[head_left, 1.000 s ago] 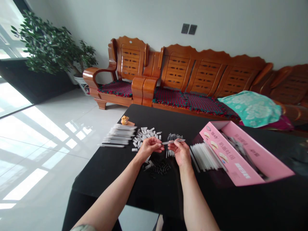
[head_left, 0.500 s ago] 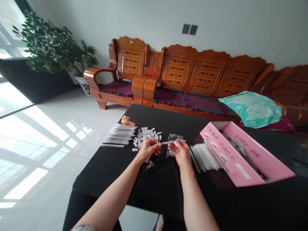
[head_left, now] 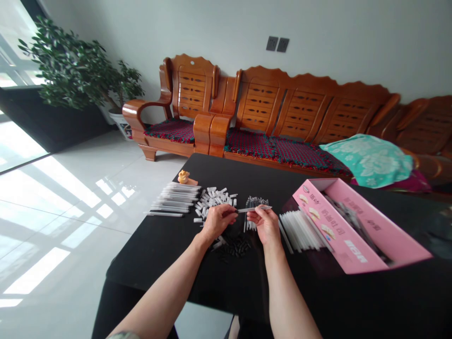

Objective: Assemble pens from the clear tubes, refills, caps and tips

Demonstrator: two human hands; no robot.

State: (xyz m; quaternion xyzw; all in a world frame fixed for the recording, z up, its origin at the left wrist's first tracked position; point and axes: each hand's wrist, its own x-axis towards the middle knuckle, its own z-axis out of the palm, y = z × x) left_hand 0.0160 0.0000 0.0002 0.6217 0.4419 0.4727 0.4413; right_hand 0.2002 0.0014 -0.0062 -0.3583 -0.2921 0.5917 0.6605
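My right hand [head_left: 266, 225] pinches a thin clear pen tube [head_left: 254, 208] and holds it level above the black table [head_left: 169, 245]. My left hand [head_left: 218, 220] is closed at the tube's left end, fingers pinched on something small that I cannot make out. Under the hands lie a heap of small black parts [head_left: 236, 246] and a bunch of thin refills [head_left: 254, 202]. White caps [head_left: 213, 198] lie in a pile behind my left hand. A row of finished white pens [head_left: 173, 199] lies to the left. White tubes [head_left: 299, 230] are stacked to the right.
An open pink box [head_left: 356, 245] with more parts lies at the right on the table. A small orange figurine [head_left: 183, 176] stands near the table's far left corner. Wooden sofas [head_left: 268, 113] line the wall behind, and a potted plant [head_left: 76, 70] stands at the left.
My left hand has closed in on the left end of the tube held by my right hand. Otherwise nothing has moved.
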